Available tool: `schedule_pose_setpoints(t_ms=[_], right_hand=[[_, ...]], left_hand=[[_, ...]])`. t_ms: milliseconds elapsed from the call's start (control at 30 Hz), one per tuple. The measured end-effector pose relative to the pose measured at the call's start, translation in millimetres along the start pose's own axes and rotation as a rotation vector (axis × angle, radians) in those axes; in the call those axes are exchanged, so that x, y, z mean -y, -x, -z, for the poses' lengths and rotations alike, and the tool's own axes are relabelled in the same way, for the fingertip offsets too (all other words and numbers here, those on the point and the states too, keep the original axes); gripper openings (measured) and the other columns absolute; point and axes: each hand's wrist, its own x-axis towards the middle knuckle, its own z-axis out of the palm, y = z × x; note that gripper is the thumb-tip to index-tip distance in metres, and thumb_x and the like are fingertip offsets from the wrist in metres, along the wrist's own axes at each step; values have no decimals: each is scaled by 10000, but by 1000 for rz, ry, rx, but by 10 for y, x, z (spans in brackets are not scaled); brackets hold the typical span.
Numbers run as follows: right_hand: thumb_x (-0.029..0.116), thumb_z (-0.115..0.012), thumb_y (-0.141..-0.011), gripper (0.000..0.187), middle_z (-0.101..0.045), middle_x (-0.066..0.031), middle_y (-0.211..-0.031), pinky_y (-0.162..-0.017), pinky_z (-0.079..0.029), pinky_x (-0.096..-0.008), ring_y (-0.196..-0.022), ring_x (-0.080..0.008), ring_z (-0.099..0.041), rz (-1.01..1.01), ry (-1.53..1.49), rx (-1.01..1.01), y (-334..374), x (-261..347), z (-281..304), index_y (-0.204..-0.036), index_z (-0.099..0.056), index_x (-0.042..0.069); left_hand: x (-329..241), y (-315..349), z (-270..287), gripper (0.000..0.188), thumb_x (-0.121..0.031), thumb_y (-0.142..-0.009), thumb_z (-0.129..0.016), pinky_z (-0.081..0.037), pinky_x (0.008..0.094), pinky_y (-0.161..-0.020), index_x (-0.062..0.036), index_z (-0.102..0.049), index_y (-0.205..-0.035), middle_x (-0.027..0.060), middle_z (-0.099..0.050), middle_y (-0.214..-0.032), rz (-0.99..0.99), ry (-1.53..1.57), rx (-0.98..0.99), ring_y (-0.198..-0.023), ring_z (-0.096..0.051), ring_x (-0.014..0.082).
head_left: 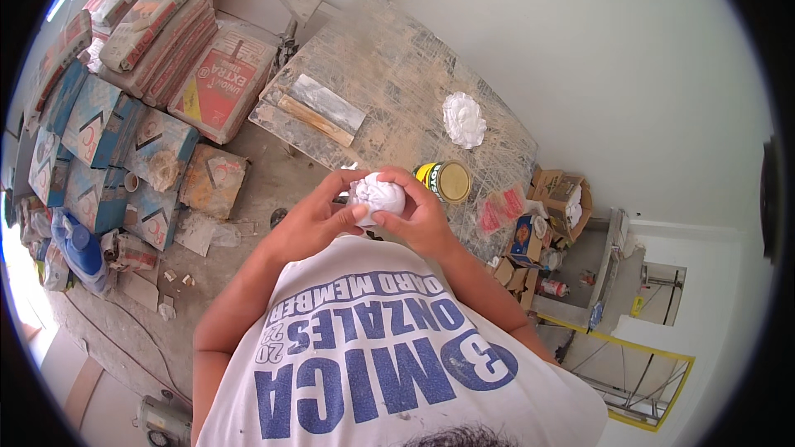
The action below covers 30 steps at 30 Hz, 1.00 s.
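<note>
Both hands at chest, near edge of counter (pixel 397 74): left hand (pixel 310 219) and right hand (pixel 422 215) grip white putty lump (pixel 377 194), kneading underway. Second white lump (pixel 462 118) lies far right on counter; yellow-lidded can (pixel 447 180) just beside right hand.

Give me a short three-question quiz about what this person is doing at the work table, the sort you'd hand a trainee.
1. True or false: both hands hold the white lump.
2. Which thing stands on the table closest to the right hand?
A. a blue bottle
B. a round can with a yellow label
C. a stack of sacks
3. Fill in: a second white lump lies on the table, ____ the hands and nearer the wall.

Key
1. True: the left hand and the right hand cup it between them, in front of the chest.
2. B
3. beyond
</note>
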Motion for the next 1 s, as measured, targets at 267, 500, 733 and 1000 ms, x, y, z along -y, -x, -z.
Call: schedule_pose_setpoints(t_ms=[267, 500, 733, 1000], right_hand=[[49, -748, -902, 487, -509, -87, -1362, -1057, -455, -346, -1232, -188, -541, 33, -133, -138, 98, 123, -270, -1336, -527, 55], [129, -792, -883, 582, -465, -125, -1417, -1090, -422, -391, -1319, -249, -482, -60, 96, -37, 142, 312, -244, -1390, -514, 62], [189, -875, -790, 691, -444, -166, -1464, -1106, -412, -427, -1359, -318, -461, 202, 733, 39, 162, 533, -387, -1389, -539, 113], [78, -838, -790, 577, -503, -149, -1399, -1032, -458, -370, -1240, -253, -558, 117, 213, -53, 442, 203, -258, -1303, -577, 108]], left_hand=[[-48, 28, 48, 516, -42, -893, -782, -569, 276, -809, 4, -571, -1361, 145, -636, -1245, -133, 58, 20, -1030, -678, 159], [15, 2, 157, 304, -103, -946, -738, -618, 294, -729, -4, -598, -1197, 89, -657, -1079, 76, 129, 65, -930, -698, 149], [139, 14, 117, 301, -257, -1011, -669, -620, 295, -694, -44, -539, -1179, 90, -651, -1050, 226, 600, 70, -885, -695, 157], [87, 87, 106, 365, -299, -1019, -654, -603, 333, -781, -10, -528, -1203, 110, -652, -1056, 229, 186, 194, -900, -693, 184]])
